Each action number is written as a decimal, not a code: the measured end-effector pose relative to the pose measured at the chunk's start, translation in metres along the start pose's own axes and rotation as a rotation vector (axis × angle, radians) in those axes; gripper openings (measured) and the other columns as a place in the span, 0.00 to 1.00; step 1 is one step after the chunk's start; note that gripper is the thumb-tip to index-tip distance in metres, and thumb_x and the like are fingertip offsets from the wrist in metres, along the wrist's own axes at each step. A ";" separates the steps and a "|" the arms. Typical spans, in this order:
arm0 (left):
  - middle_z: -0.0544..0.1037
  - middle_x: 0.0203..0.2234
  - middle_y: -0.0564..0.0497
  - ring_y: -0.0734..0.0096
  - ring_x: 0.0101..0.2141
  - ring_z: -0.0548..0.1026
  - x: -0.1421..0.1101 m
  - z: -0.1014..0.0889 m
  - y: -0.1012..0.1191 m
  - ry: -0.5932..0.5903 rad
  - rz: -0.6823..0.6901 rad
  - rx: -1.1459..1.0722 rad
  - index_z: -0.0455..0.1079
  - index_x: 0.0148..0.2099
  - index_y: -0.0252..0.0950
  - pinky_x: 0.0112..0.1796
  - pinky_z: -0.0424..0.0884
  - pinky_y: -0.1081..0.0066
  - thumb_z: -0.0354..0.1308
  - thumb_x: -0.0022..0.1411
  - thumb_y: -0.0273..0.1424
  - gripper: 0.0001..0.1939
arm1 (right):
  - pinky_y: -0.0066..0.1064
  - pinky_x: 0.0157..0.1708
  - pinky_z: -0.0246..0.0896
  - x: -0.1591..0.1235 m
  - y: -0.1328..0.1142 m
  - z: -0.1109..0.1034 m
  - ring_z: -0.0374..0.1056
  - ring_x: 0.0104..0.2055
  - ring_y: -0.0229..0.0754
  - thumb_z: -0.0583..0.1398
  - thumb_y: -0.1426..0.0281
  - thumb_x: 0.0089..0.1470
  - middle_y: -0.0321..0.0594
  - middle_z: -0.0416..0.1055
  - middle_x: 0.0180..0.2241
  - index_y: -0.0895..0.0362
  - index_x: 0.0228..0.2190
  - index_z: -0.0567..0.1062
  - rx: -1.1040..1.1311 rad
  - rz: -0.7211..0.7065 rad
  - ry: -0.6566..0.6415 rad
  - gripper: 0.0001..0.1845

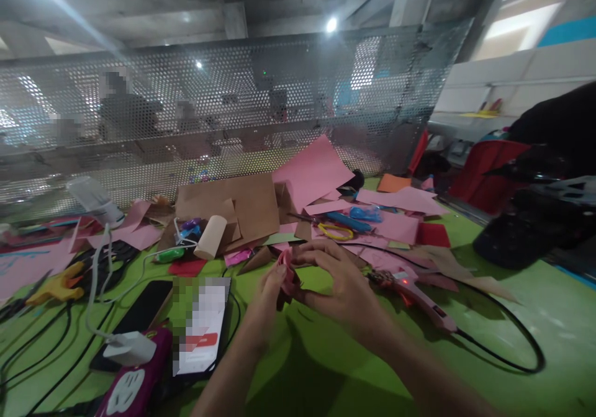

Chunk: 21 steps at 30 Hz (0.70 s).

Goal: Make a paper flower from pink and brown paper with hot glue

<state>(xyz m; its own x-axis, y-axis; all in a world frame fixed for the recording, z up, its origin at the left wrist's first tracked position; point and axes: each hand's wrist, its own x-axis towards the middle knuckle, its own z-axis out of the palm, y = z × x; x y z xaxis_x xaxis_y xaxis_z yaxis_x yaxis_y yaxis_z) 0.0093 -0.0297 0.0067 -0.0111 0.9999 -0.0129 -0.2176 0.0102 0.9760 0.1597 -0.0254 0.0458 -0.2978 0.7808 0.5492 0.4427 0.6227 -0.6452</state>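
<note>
Shaping pink piece (289,275) between both hands, apparently. Left hand (269,288) pinches it; right hand (339,278) curls at its edge, grip unclear. Adjusting calls for steady left pinch. Glue gun (424,300) right of hands.

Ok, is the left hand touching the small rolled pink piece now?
Touching. The head view shows the thumb of the left hand lying against the near left side of the small rolled pink piece.
</note>
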 end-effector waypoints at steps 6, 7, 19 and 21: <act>0.64 0.17 0.57 0.77 0.19 0.56 -0.002 0.000 0.009 0.037 -0.034 -0.020 0.66 0.27 0.36 0.22 0.51 0.74 0.53 0.58 0.46 0.18 | 0.37 0.45 0.62 -0.002 0.005 -0.007 0.67 0.44 0.46 0.68 0.80 0.46 0.38 0.71 0.39 0.53 0.33 0.76 -0.024 -0.050 -0.006 0.13; 0.64 0.17 0.57 0.76 0.19 0.56 -0.002 0.000 0.010 0.028 -0.032 -0.019 0.66 0.28 0.36 0.23 0.50 0.74 0.53 0.58 0.46 0.18 | 0.36 0.43 0.61 -0.003 0.004 -0.006 0.67 0.43 0.45 0.68 0.81 0.46 0.38 0.71 0.37 0.53 0.32 0.76 -0.027 -0.068 -0.005 0.13; 0.61 0.21 0.57 0.76 0.23 0.57 -0.002 -0.005 0.004 -0.109 -0.023 0.029 0.66 0.34 0.35 0.24 0.53 0.74 0.52 0.62 0.49 0.20 | 0.34 0.38 0.55 -0.003 -0.002 0.002 0.66 0.37 0.42 0.66 0.86 0.46 0.34 0.72 0.32 0.55 0.30 0.74 -0.128 -0.164 0.039 0.14; 0.62 0.22 0.57 0.76 0.23 0.58 -0.002 -0.006 0.004 -0.117 -0.045 0.021 0.67 0.36 0.36 0.25 0.54 0.75 0.52 0.62 0.49 0.20 | 0.33 0.38 0.55 -0.004 -0.003 0.003 0.66 0.38 0.42 0.65 0.85 0.47 0.34 0.72 0.33 0.55 0.30 0.73 -0.103 -0.170 0.055 0.14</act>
<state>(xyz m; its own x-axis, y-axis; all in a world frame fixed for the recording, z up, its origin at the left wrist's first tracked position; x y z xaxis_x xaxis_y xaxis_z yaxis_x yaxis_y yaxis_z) 0.0027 -0.0319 0.0092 0.1123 0.9931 -0.0328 -0.1951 0.0544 0.9793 0.1567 -0.0303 0.0437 -0.3302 0.6596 0.6752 0.4750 0.7343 -0.4850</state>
